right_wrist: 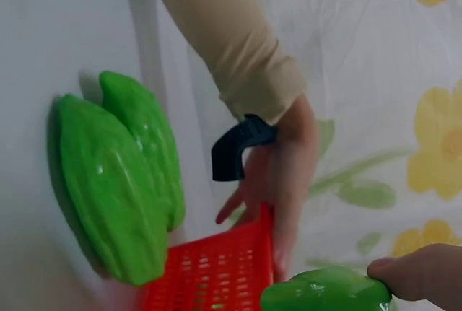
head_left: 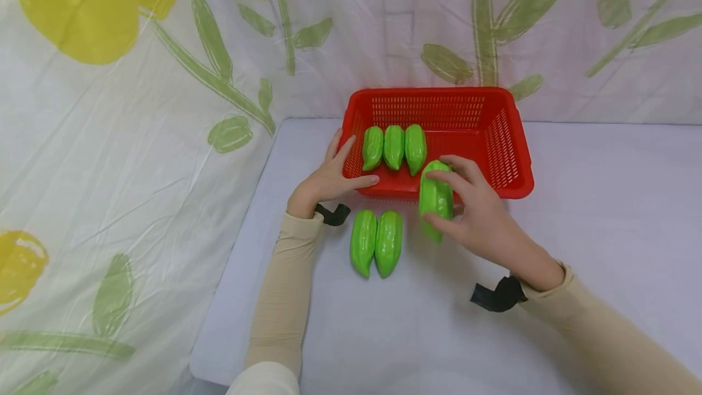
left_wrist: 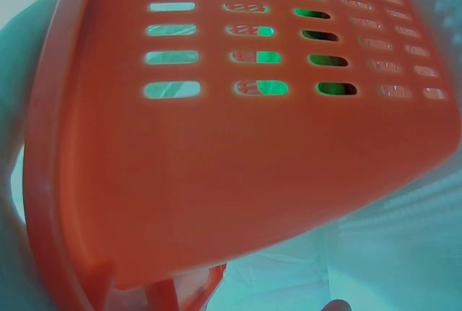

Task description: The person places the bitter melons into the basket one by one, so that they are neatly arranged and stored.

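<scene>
In the head view a red basket (head_left: 504, 163) holds three green vegetable-like pieces (head_left: 394, 147) side by side at its left. The right hand (head_left: 482, 218) grips another green piece (head_left: 436, 197) over the basket's front rim, its tip pointing toward the wearer. Spread fingers of the left hand (head_left: 327, 180) rest on the basket's left front corner. Two more green pieces (head_left: 376, 244) lie together on the table before the basket. The left wrist view is filled by the basket's side wall (left_wrist: 195, 159). In the right wrist view the thumb (right_wrist: 422, 275) touches the held piece (right_wrist: 328, 291).
The white table (head_left: 351, 334) reaches a flower-printed curtain (head_left: 378, 35) behind the basket and at the left. A black strap (head_left: 333, 214) is on the left wrist and another (head_left: 499, 295) on the right.
</scene>
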`<state>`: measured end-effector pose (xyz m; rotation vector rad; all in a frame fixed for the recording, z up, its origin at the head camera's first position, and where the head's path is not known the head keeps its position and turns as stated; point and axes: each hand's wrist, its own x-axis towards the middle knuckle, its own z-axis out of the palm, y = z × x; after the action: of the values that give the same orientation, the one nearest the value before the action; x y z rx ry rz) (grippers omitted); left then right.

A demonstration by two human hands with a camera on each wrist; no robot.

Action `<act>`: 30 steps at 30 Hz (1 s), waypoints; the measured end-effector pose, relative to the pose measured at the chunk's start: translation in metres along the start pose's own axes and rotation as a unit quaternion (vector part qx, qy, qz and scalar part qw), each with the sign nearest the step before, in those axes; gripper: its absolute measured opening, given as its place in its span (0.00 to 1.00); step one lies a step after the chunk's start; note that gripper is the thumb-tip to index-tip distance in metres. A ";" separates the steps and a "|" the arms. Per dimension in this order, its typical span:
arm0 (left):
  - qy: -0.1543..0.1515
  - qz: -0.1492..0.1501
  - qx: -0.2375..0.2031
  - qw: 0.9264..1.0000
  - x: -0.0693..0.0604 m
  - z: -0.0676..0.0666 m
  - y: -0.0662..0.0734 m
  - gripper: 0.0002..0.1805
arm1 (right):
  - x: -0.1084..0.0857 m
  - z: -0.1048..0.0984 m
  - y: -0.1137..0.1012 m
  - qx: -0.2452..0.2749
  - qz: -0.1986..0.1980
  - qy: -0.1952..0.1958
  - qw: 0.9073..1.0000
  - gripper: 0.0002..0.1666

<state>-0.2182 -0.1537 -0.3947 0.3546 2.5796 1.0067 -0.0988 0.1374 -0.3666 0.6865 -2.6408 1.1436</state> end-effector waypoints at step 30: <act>0.001 0.003 0.007 1.000 0.000 0.001 -0.002 0.63 | 0.113 -0.043 0.059 -0.071 0.088 -0.119 0.986 0.36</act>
<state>-0.2182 -0.1548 -0.3968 0.3662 2.5900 0.9914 -0.2268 0.1657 -0.3365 0.6081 -3.0015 0.9543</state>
